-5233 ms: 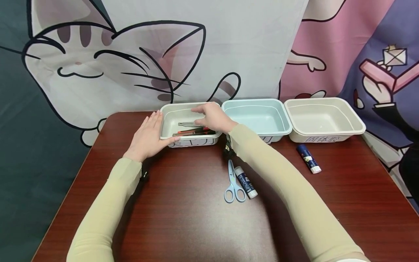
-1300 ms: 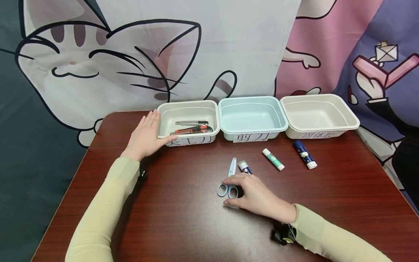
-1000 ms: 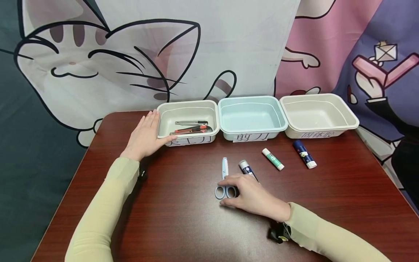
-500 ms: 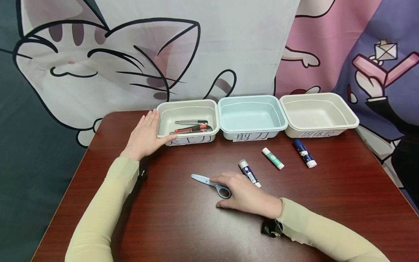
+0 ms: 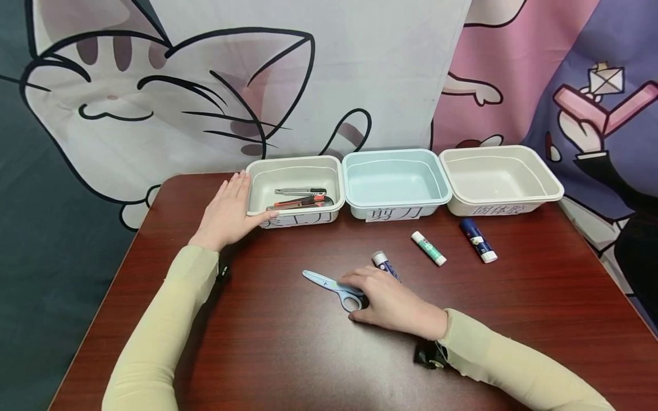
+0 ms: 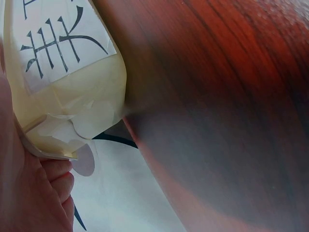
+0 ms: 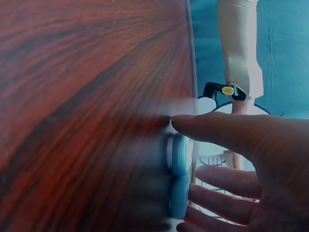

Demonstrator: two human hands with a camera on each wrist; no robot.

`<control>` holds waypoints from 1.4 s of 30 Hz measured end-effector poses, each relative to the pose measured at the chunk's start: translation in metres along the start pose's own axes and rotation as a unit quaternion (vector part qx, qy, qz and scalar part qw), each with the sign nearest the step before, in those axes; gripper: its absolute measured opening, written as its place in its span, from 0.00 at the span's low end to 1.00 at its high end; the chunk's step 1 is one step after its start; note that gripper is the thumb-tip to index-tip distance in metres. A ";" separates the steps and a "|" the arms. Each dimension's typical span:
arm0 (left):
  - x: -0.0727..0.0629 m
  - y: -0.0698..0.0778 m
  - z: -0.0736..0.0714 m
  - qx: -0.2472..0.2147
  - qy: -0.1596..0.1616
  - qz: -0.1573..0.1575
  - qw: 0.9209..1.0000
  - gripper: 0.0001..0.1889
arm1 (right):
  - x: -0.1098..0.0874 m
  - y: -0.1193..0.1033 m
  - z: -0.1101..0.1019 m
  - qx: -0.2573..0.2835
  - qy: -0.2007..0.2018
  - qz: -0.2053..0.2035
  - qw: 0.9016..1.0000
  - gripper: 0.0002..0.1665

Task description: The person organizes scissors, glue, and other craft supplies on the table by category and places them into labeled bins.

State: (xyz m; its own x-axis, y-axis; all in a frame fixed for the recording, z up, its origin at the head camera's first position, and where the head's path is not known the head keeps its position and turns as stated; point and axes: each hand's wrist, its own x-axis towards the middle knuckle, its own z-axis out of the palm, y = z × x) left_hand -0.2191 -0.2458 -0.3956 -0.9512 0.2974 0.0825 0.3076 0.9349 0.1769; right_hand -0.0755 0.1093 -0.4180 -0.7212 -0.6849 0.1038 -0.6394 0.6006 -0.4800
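My left hand lies flat along the left side of a cream bin, thumb at its front rim. The left wrist view shows that bin's paper label and curled-looking fingertips below its rim. Several utility knives lie inside it. My right hand is low over light blue scissors, fingers at the handles and the thumb spread apart from them. Their blades point left. In the right wrist view the handle loops sit between thumb and fingers. A navy glue stick is partly hidden behind this hand.
A light blue bin and another cream bin, both with handwritten-style labels, stand in line with the first at the back of the brown table. A green glue stick and a navy one lie before them.
My right hand has come from over the left bin to the scissors. The scissors have turned, blades swinging from pointing at the bins to pointing left. The left hand stays put.
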 end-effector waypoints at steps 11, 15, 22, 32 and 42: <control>0.000 -0.001 0.002 0.001 0.006 0.001 1.000 0.64 | 0.003 0.001 0.000 -0.014 0.004 -0.005 1.000 0.34; 0.000 0.000 0.001 0.002 0.010 0.002 1.000 0.64 | 0.006 0.001 -0.001 -0.024 -0.002 -0.012 1.000 0.35; -0.001 0.001 0.000 0.001 0.005 0.000 1.000 0.64 | 0.012 0.000 -0.003 -0.034 -0.005 -0.018 0.999 0.37; -0.001 0.001 -0.001 -0.002 0.003 -0.001 1.000 0.64 | 0.012 0.000 -0.005 -0.040 -0.005 -0.034 0.999 0.31; -0.001 0.002 -0.001 -0.002 0.003 -0.001 1.000 0.64 | 0.013 0.000 -0.005 -0.038 -0.016 -0.049 0.998 0.28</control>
State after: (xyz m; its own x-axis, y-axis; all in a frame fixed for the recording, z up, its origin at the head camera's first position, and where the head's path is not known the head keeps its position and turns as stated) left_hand -0.2173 -0.2449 -0.3945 -0.9517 0.2944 0.0877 0.3058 0.9347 0.1813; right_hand -0.0868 0.1024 -0.4123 -0.6461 -0.7540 0.1186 -0.7256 0.5586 -0.4019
